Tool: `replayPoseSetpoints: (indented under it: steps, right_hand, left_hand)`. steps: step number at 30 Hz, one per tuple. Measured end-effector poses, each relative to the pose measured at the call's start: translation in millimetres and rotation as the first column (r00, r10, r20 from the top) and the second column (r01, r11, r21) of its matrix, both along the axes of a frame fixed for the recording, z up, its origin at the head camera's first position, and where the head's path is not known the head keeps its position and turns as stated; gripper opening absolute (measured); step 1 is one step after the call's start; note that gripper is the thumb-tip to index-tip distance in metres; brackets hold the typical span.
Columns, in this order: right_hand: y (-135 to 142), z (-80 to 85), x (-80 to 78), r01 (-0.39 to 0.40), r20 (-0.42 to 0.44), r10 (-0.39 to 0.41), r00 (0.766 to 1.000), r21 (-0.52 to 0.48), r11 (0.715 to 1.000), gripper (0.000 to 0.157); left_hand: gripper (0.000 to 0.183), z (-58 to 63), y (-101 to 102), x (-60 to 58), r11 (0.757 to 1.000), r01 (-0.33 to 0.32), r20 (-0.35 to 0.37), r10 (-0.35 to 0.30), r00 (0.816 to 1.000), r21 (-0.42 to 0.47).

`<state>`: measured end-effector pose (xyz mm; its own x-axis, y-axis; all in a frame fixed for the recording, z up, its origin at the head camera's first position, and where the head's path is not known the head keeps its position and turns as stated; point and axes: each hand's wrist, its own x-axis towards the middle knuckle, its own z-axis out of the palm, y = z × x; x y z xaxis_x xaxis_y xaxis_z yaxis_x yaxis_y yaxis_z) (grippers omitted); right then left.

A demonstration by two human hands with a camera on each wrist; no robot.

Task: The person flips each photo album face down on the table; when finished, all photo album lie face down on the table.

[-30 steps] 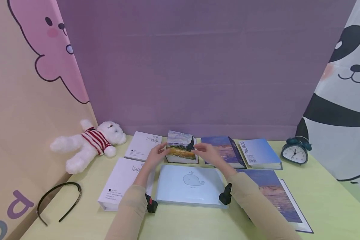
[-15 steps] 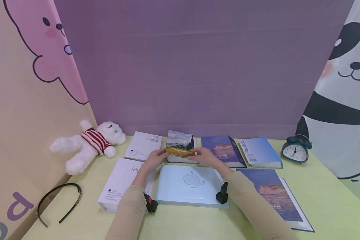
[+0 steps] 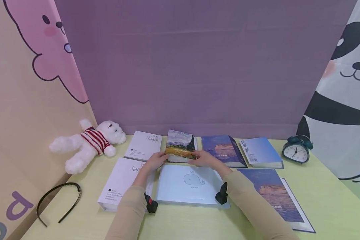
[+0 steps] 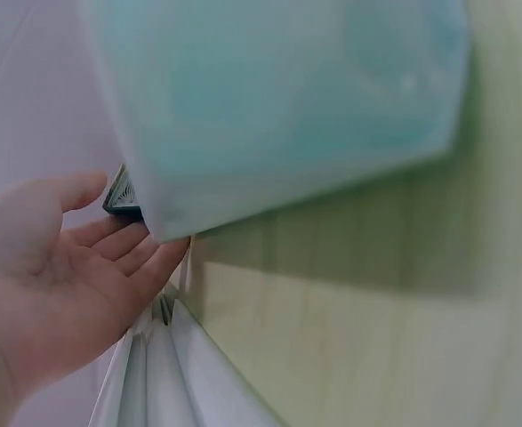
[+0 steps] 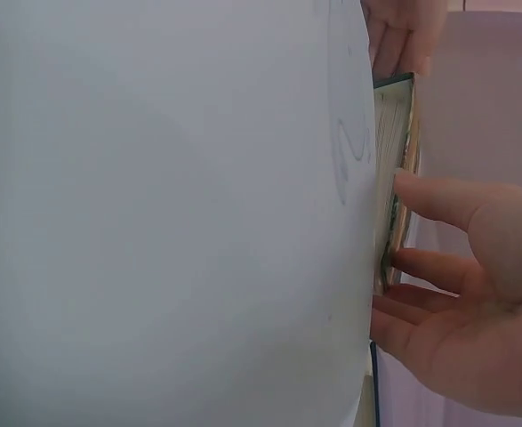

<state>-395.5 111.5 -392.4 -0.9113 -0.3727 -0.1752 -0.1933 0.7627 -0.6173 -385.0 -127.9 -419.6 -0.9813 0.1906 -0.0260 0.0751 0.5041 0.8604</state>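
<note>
A thick book with a landscape painting on its cover [image 3: 180,145] lies at the back middle of the table. My left hand [image 3: 156,160] is at its front left corner, palm and loosely straight fingers showing in the left wrist view, where a dark corner of the book [image 4: 124,194] lies by the fingertips. My right hand [image 3: 204,158] is at the front right corner. In the right wrist view its thumb [image 5: 434,197] touches the front page edges and its fingers lie along the right side. A white album with a whale drawing [image 3: 192,185] lies in front, blocking much of both wrist views.
Two white books [image 3: 115,181] lie to the left, with a plush bear [image 3: 96,141] and a black headband [image 3: 60,185] beyond. To the right are a purple sea-picture album [image 3: 219,148], a blue Polaroid album [image 3: 259,151], another sea-picture album [image 3: 273,193] and an alarm clock [image 3: 295,151].
Both hands have moved slightly toward the painting book's front edge. The right hand has come down from above its right side to the front right corner. The book has barely shifted.
</note>
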Motion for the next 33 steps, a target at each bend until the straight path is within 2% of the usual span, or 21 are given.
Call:
replayPoseSetpoints:
  steps: [4, 7, 11, 16, 18, 23, 25, 28, 30, 33]
  right_hand:
    - [0, -3.8, -0.4, 0.013, 0.009, -0.013, 1.0, -0.018, 1.0, 0.061]
    - [0, -5.9, 0.6, 0.023, 0.004, -0.023, 1.0, -0.032, 0.999, 0.06]
    - [-2, -4.8, 1.2, 0.032, -0.014, -0.033, 0.999, -0.053, 0.998, 0.058]
    - [-6, -0.5, 2.5, 0.04, -0.033, -0.042, 0.999, -0.067, 0.997, 0.057]
    - [-8, 0.5, 3.2, 0.04, -0.033, -0.043, 0.999, -0.075, 0.996, 0.057]
    - [-13, 3.2, 4.6, 0.022, -0.049, -0.026, 0.998, -0.091, 0.996, 0.056]
    - [-14, 4.3, 4.0, 0.01, -0.082, -0.018, 0.997, -0.091, 0.996, 0.053]
    - [-17, 6.8, 2.9, -0.034, -0.149, 0.017, 0.989, -0.112, 0.993, 0.047]
    - [-20, 6.4, 0.9, -0.082, -0.251, 0.049, 0.967, -0.123, 0.989, 0.045]
    - [-29, 8.0, -1.3, -0.112, -0.321, 0.064, 0.945, -0.133, 0.985, 0.037]
  left_hand:
    - [0.05, -2.9, -1, 0.3, 0.998, -0.01, 0.032, 0.007, 0.999, 0.067]
    - [0.051, -5.7, -3, 0.3, 0.984, -0.033, 0.084, 0.019, 0.996, 0.174]
    - [0.051, -5.9, -4, 0.7, 0.95, -0.084, 0.136, 0.044, 0.99, 0.299]
    - [0.05, -1.8, -5, 1.2, 0.917, -0.137, 0.178, 0.073, 0.981, 0.375]
    - [0.048, 0.0, -5, 1.9, 0.901, -0.149, 0.183, 0.08, 0.98, 0.408]
    - [0.042, 2.5, -5, 2.9, 0.842, -0.181, 0.167, 0.11, 0.98, 0.508]
    - [0.041, 3.2, -5, 2.3, 0.823, -0.186, 0.16, 0.117, 0.98, 0.537]
    - [0.039, 4.0, -3, 0.5, 0.814, -0.182, 0.151, 0.117, 0.982, 0.552]
    - [0.038, 4.4, -3, -0.6, 0.812, -0.181, 0.149, 0.117, 0.982, 0.555]
    - [0.037, 5.9, -2, -0.8, 0.808, -0.187, 0.146, 0.126, 0.981, 0.558]
